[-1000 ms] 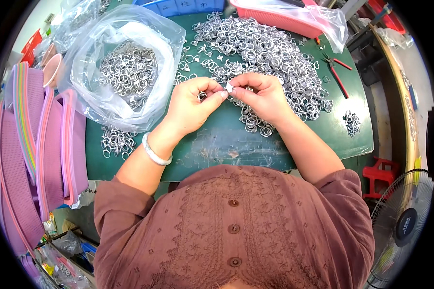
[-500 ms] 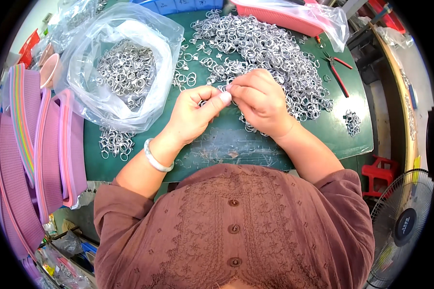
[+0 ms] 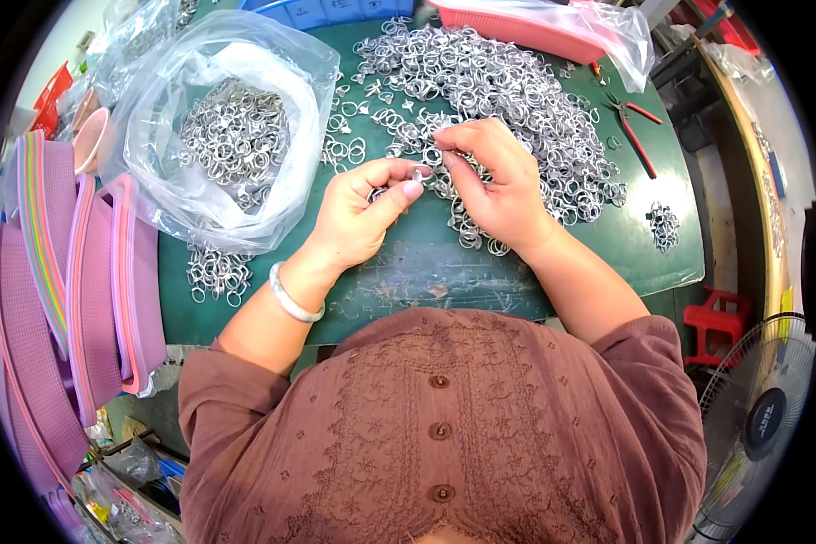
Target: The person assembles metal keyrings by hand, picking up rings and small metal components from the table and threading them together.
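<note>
My left hand [image 3: 361, 210] pinches a small silver-coloured metal ring [image 3: 418, 175] between thumb and forefinger, above the near edge of the ring pile. The other fingers curl underneath, and what lies in the palm is hidden. Close by on the right, my right hand [image 3: 501, 186] hovers at the front of the large pile of metal rings [image 3: 508, 86]. Its thumb and forefinger are apart, with nothing visible between them. A clear plastic bag [image 3: 301, 63], its mouth spread wide, stands to the left with many similar rings [image 3: 236, 136] inside.
Red-handled pliers [image 3: 637, 136] lie on the green table [image 3: 399, 317], right of the pile. Small ring heaps sit at the right [image 3: 663, 227] and beside the bag [image 3: 218, 272]. Pink [image 3: 526, 34] and blue baskets [image 3: 326, 11] line the back. Purple baskets [image 3: 95, 299] stack left; a fan [image 3: 762, 417] stands right.
My hands were together at the fingertips and have parted. The right thumb and forefinger have spread and moved slightly up and away, while the left hand keeps the ring, now more exposed.
</note>
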Available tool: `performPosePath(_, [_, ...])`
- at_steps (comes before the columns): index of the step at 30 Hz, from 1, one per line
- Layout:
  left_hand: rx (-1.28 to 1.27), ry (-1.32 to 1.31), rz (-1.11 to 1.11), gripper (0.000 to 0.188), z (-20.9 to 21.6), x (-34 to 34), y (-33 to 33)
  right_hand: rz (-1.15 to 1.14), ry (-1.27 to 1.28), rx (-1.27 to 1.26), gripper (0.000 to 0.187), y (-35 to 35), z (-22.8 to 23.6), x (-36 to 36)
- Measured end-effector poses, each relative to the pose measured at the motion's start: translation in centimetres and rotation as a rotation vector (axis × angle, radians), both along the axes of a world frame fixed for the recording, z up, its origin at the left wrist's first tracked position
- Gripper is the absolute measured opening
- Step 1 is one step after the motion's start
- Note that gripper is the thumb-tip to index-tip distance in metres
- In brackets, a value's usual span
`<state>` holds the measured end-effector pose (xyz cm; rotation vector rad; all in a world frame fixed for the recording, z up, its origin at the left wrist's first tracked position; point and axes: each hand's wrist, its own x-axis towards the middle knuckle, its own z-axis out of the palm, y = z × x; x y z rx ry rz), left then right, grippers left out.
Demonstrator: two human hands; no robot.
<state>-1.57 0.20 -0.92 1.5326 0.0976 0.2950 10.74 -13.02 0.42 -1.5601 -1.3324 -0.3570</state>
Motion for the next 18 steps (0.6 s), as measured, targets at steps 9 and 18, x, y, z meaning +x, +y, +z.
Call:
performPosePath(9, [-0.006,0.006,-0.009,0.02,-0.08,0.05,0.06,0.003,-0.031,0.002,0.018,0.06,-0.15,0.36])
performPosePath(18, [0.078,-0.029,0.006,0.019,-0.34,0.11,0.21,0.002,-0.042,-0.024,0.016,0.11,-0.32,0.6])
